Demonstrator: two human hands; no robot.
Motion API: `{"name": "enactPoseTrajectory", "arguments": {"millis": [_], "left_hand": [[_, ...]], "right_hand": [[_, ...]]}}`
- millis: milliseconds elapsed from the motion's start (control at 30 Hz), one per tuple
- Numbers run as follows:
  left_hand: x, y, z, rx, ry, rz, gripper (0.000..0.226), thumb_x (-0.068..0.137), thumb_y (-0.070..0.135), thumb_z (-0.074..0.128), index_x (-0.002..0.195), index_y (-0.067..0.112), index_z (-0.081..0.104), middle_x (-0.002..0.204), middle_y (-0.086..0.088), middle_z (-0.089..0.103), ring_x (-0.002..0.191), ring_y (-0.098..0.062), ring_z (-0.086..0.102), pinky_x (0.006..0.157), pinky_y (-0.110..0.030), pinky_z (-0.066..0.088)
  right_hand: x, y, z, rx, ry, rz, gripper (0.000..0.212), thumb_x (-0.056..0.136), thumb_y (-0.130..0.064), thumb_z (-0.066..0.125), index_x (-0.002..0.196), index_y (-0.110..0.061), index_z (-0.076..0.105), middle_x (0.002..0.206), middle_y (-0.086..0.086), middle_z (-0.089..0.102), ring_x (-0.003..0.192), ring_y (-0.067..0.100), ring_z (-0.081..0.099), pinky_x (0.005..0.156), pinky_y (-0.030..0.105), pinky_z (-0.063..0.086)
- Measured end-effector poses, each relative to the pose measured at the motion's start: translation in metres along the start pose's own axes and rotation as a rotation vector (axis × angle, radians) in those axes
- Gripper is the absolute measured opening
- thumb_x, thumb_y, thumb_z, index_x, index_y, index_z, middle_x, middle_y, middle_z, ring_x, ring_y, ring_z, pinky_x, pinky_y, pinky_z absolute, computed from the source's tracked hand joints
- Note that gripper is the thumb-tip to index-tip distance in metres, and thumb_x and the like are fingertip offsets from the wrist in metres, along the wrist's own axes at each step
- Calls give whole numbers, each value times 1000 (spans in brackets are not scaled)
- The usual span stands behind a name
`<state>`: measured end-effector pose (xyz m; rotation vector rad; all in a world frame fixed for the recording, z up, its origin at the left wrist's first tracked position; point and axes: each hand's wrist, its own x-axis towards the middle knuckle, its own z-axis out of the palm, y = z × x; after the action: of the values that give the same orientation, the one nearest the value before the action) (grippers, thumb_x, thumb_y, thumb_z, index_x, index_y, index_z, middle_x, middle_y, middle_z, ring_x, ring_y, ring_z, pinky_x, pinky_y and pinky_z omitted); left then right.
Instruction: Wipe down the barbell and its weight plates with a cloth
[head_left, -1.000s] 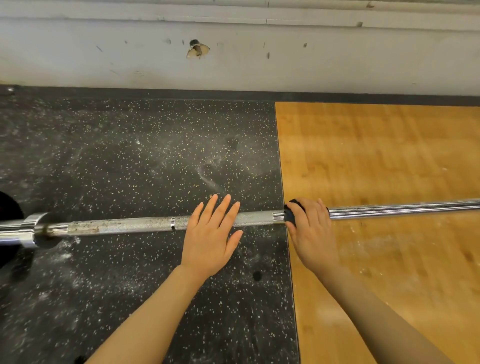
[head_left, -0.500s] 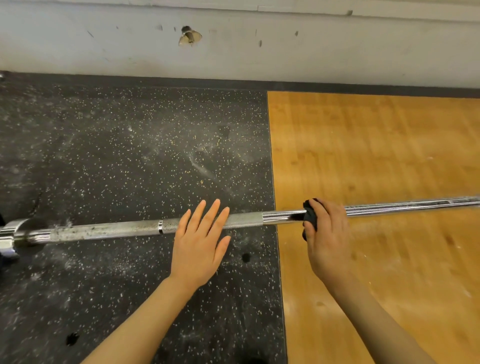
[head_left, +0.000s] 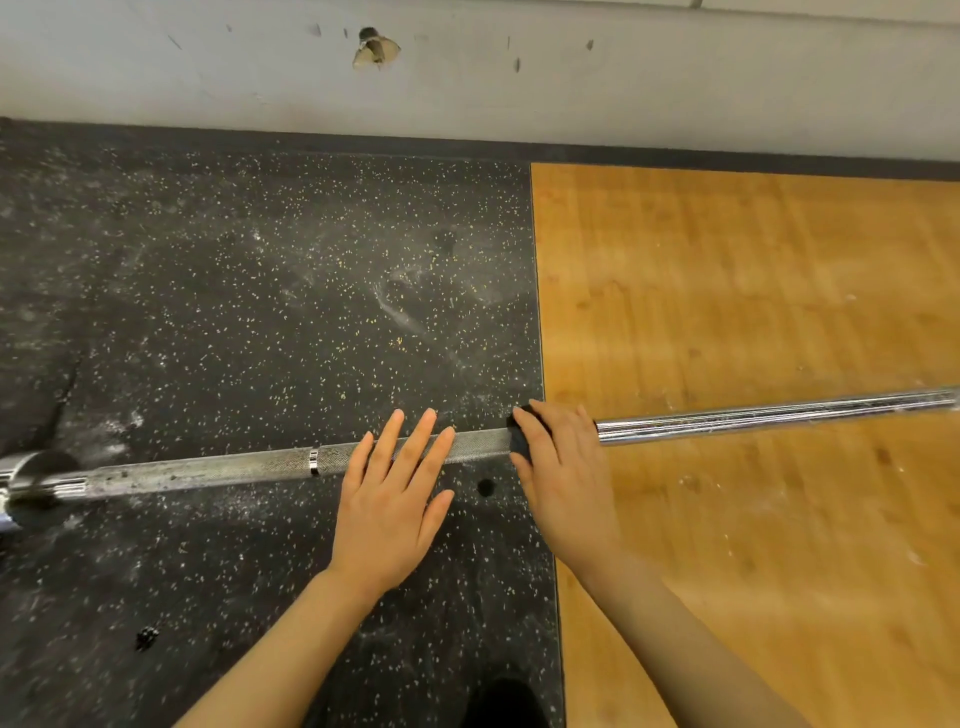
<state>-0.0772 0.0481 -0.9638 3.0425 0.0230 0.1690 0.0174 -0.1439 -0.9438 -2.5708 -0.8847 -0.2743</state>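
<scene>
a long steel barbell (head_left: 753, 418) is lying across the floor, running from the black speckled rubber mat (head_left: 234, 291) on the left onto the orange wooden platform (head_left: 753, 291) on the right. the right hand (head_left: 563, 467) is curling over the shaft near the seam between the two surfaces, gripping a small dark cloth (head_left: 522, 434) wrapped round the bar — only the edge of the cloth is showing beyond the fingers. the left hand (head_left: 395, 499) is lying flat with fingers straight and spread, pressing on the knurled section just beside the right hand; it is holding nothing, apparently steadying the bar.

condition of the bar: the stretch to the right of the cloth is looking bright and polished, while the stretch from the left hand out to the collar (head_left: 36, 475) at the left edge is looking dull, with chalky and rust-coloured spots. judgement: the wipe is partway along the shaft, with the left portion and the sleeve outstanding. no weight plates are clearly in view, so their state cannot be told — they are probably to be done too.

a pale scuffed wall (head_left: 623, 78) with a chipped hole is running along the far side.
</scene>
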Motion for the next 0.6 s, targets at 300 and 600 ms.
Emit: {"name": "enactPoseTrajectory", "arguments": {"millis": [300, 600], "left_hand": [[7, -2, -4, 2, -35, -7, 56, 101, 45, 26, 151, 22, 31, 159, -2, 25, 148, -27, 18, 118, -46, 14], [5, 2, -3, -11, -35, -25, 56, 103, 46, 19, 151, 21, 31, 159, -2, 23, 148, -27, 15, 119, -46, 11]], "right_hand": [[-7, 46, -8, -118, -16, 100, 38, 98, -18, 55, 133, -5, 53, 135, 14, 51, 128, 33, 46, 119, 48, 18], [3, 32, -8, -32, 12, 177, 38, 99, -25, 38, 124, -6, 58, 126, 11, 55, 122, 30, 47, 118, 48, 19]]}}
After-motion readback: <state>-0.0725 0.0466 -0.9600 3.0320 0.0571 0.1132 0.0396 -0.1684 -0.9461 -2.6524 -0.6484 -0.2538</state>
